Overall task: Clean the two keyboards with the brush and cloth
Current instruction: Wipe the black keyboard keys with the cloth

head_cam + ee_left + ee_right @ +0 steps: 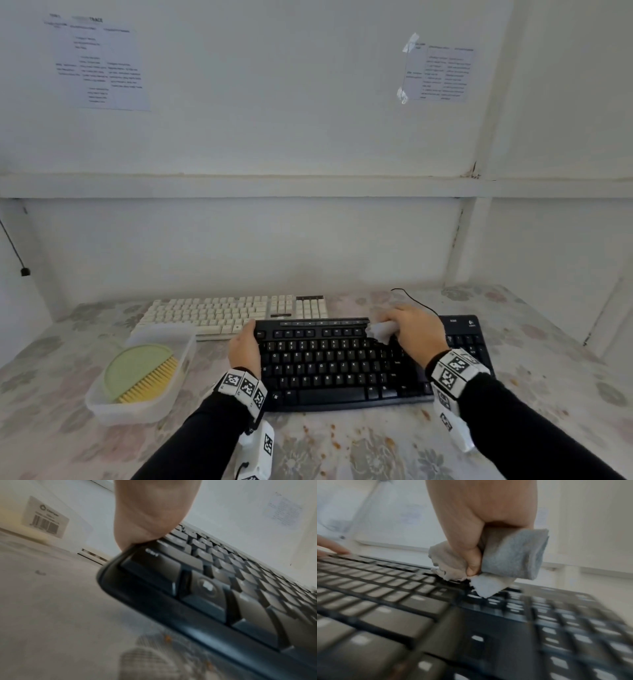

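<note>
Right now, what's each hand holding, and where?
Right hand grips the bunched cloth round its middle; left hand holds the black keyboard at its left edge.

Soft, even light; head view sharp, both wrist views motion-blurred.

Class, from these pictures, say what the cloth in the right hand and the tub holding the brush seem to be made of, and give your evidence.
Cloth: soft woven or microfibre fabric, probably; fuzzy matte nap, frayed edges, folds in the right hand. Tub: likely translucent, frosted plastic; the brush shows dimly through its wall.
</note>
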